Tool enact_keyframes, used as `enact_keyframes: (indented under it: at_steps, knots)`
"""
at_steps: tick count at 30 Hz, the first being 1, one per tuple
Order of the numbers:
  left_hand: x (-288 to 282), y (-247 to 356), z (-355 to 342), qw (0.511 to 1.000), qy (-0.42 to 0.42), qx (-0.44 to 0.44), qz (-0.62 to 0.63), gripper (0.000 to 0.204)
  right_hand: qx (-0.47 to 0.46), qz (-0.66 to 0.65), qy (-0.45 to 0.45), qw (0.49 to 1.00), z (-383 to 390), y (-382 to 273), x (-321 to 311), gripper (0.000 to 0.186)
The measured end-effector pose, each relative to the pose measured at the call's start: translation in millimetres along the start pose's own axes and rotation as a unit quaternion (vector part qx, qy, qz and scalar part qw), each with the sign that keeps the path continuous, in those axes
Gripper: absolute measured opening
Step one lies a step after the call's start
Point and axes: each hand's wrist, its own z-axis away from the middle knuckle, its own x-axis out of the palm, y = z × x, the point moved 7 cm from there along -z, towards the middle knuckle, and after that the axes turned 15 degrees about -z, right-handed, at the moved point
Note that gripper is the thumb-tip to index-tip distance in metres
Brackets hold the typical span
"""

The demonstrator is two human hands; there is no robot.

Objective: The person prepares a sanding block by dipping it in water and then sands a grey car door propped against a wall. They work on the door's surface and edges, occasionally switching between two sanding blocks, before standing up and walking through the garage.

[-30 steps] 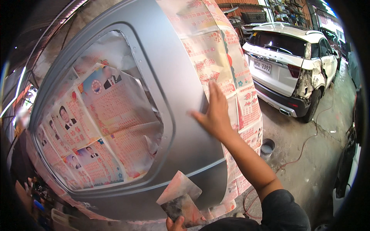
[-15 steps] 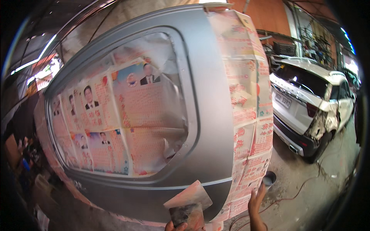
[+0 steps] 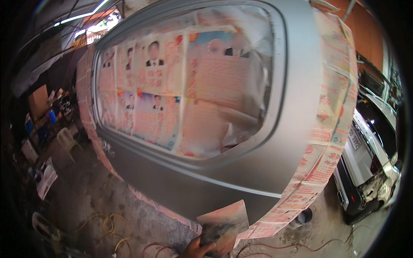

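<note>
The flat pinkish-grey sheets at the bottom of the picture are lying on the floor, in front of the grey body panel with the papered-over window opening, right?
Not quite: the sheets are not lying on the floor; the head view shows the left hand holding them. They are in front of the grey body panel with the papered-over window opening.

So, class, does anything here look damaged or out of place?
Yes: the white car at the far right looks damaged. Its rear corner is ragged and discoloured, which looks odd beside the smooth tailgate.
</note>
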Motion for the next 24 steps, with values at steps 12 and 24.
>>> enact_keyframes:
  at_steps: [12, 24]
  knots:
    - [-158, -68, 131, 0.995, 0.035, 0.022, 0.093, 0.050, -0.079, 0.061, -0.335, 0.937, 124, -108, 232, 0.044]
    - [-378, -201, 258, 0.988, 0.036, -0.137, 0.056, 0.048, -0.014, 0.020, -0.576, 0.817, 307, -233, 516, 0.039]
